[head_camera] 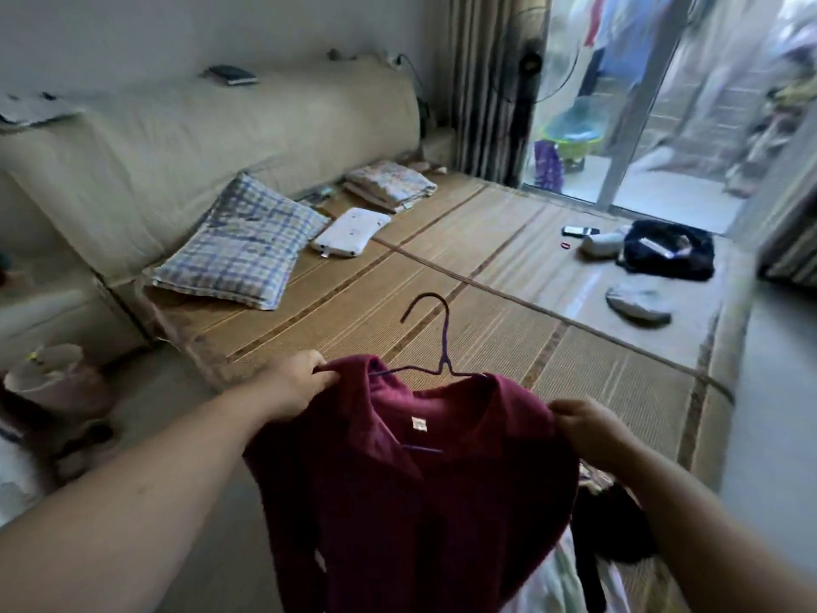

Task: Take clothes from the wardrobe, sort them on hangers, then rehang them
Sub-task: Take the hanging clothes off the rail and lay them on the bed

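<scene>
- The left hand (300,382) pinches the left shoulder of a maroon shirt (420,502), fingers curled round the cloth.
- The right hand (588,429) grips the right shoulder likewise.
- The shirt hangs in the near middle, over the bed's (486,258) near edge, on a purple hanger (443,360) with its hook above the collar.
- On the bed, a checked pillow (243,245) lies far left and a dark bag (667,254) far right.

A checked pillow (241,247) lies on a woven mat (486,276) near a flat white case (351,232) and folded cloth (391,185), a dark bag (667,250) and phone (579,231) toward the glass door (636,139)
</scene>
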`<move>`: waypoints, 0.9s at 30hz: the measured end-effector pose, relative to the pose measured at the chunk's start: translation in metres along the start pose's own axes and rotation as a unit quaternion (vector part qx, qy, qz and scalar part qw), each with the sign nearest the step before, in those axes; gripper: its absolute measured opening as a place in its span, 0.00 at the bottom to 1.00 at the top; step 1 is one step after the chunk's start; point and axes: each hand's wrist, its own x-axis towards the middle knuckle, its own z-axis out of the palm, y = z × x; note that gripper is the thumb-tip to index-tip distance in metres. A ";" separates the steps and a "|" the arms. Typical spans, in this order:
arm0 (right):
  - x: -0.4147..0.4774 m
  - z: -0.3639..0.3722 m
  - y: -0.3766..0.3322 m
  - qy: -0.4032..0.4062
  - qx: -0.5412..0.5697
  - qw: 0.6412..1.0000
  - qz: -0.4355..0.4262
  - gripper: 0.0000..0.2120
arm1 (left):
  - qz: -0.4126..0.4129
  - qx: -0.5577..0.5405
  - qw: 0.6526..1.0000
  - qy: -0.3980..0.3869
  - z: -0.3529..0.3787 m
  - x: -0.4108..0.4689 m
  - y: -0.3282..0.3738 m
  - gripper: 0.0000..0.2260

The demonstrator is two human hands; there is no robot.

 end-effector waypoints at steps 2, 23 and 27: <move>0.009 -0.029 0.033 0.013 0.032 0.999 0.042 0.12 | 0.026 0.000 0.999 -0.030 0.027 0.030 0.040 0.06; 0.213 -0.019 0.215 0.035 0.017 0.969 0.245 0.17 | -0.066 0.041 0.992 -0.103 0.248 0.236 0.140 0.22; 0.218 -0.002 0.198 0.019 -0.017 0.984 0.176 0.19 | -0.090 0.032 0.983 -0.154 0.255 0.218 0.130 0.35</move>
